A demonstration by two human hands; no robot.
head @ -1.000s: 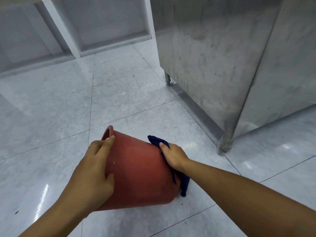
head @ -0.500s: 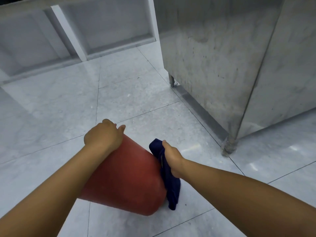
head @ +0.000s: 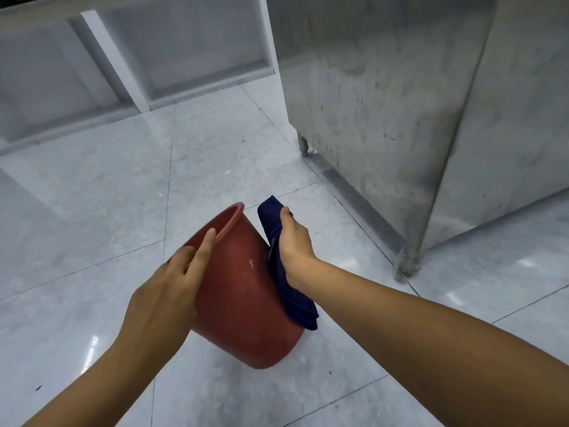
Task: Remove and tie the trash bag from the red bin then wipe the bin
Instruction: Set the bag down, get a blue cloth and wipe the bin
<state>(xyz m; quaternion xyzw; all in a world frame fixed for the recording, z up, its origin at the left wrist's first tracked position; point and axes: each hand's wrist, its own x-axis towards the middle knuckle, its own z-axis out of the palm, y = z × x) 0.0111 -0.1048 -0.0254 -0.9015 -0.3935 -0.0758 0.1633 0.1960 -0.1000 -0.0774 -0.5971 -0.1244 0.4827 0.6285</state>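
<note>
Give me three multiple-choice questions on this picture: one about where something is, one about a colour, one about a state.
1. Where is the cloth in relation to the bin?
A) inside it
B) lying apart from it
C) pressed against its outer wall

2. What colour is the bin?
A) red
B) green
C) white

3. How does the bin stand?
A) upright
B) tilted
C) upside down

Answers:
1 C: the right hand grips the cloth and holds it to the outside of the bin.
2 A: its wall and rim are red.
3 B: the left hand holds it leaning, with its opening turned away from the person.
</note>
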